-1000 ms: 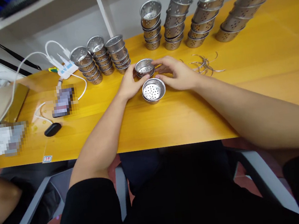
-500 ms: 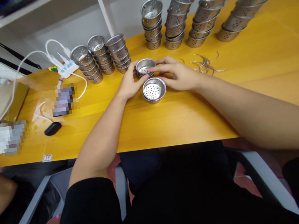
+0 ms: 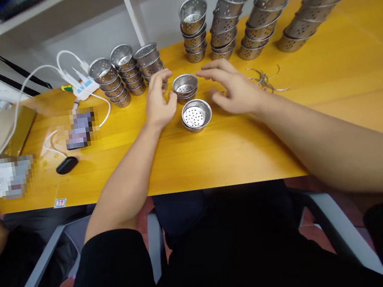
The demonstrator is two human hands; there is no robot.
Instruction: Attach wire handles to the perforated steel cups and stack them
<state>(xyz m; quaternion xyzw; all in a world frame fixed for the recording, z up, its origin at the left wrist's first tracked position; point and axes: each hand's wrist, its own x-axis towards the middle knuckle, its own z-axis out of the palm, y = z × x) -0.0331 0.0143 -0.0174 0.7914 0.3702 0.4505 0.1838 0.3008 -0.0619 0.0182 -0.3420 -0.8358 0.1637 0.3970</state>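
Observation:
Two short stacks of perforated metal cups stand one in front of the other on the yellow table [image 3: 236, 156]. The rear cup stack [image 3: 185, 88] is between my hands. Nearer to me is the front cup stack [image 3: 196, 115], its holed base showing inside. My left hand [image 3: 159, 99] is just left of the rear stack, thumb and fingers apart, holding nothing. On the other side my right hand [image 3: 231, 88] is also open, with its fingers pointing toward the rear stack and a gap between them. Behind its wrist lie several thin curved metal wires [image 3: 265, 81].
Taller stacks of perforated cups [image 3: 224, 25] line the back, some leaning right; more cup stacks [image 3: 124, 70] are at back left. A power strip [image 3: 86, 88] with white cables, a phone [image 3: 81, 130] and a black oval object [image 3: 67, 165] lie left. Someone's arm shows at far left.
Both hands have let go of the rear cup stack and drawn apart, the left one to the left, the right one to the right. The cups stay in place.

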